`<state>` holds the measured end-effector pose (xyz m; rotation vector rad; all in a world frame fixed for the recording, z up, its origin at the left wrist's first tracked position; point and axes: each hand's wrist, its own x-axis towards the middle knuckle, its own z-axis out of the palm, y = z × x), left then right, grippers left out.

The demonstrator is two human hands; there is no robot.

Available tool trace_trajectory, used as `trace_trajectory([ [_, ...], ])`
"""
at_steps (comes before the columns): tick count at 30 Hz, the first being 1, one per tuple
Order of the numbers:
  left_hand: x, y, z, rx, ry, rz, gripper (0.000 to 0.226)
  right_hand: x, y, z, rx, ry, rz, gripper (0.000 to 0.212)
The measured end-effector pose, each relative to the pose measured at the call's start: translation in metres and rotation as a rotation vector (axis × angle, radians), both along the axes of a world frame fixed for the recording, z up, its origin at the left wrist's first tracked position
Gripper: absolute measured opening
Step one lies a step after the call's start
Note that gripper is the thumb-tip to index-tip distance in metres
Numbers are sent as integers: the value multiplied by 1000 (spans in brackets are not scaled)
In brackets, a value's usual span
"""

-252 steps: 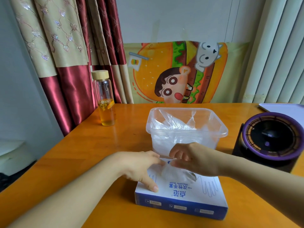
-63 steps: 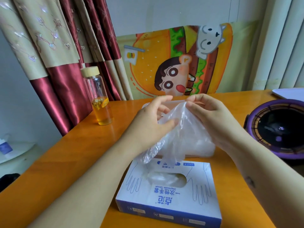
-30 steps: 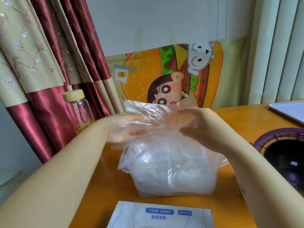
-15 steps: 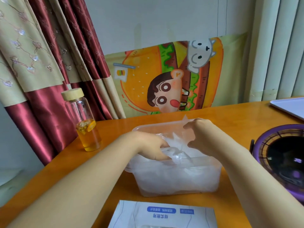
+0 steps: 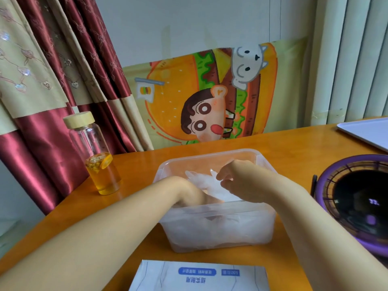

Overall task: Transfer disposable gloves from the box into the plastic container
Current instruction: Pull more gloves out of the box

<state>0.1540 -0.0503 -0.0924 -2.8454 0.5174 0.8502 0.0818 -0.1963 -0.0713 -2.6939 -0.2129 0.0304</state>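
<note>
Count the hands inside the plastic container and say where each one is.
2. The left hand is sunk at the near-left of the plastic container, fingers hidden; the right hand is mid-right, fingers curled on the gloves.

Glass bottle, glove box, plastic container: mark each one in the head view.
glass bottle (image 5: pixel 102 179), head view, lower body holding amber liquid.
glove box (image 5: pixel 197 279), head view, white top face.
plastic container (image 5: pixel 220 232), head view, translucent front wall.

I see an orange table (image 5: pixel 294 148), a clear container (image 5: pixel 220 229) holding translucent white gloves (image 5: pixel 212 185), a white-and-blue box (image 5: pixel 199 278), and amber liquid in the bottle (image 5: pixel 98 160).
</note>
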Motion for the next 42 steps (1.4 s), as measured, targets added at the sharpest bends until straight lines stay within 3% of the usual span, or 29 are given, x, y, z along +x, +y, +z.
trace_trajectory([
  [4,-12,-4,8,-136,86,24,58,2,-3,-1,11,13,-35,42],
  [7,-21,-8,13,-161,40,-13,62,8,0,2,-53,71,-37,46],
  [10,-28,-12,16,-82,26,-149,36,22,7,10,-138,266,-6,46],
  [13,-25,-12,16,-54,53,-181,38,27,15,15,-243,518,46,51],
  [15,-23,-9,13,-7,32,-175,37,25,17,15,-422,593,64,61],
  [18,-18,-4,7,98,-8,-170,34,21,20,16,-655,575,75,75],
  [25,-31,2,36,268,-24,-217,41,22,23,11,-788,569,75,92],
  [28,-36,14,57,153,-65,-211,45,15,23,21,-664,556,46,89],
  [33,-47,45,83,-158,-190,-188,33,11,19,37,-348,385,59,78],
  [37,-57,63,85,-370,-288,-129,28,-12,27,58,-407,88,180,53],
  [42,-64,72,74,-398,-338,-63,30,-19,31,56,-400,121,203,45],
])
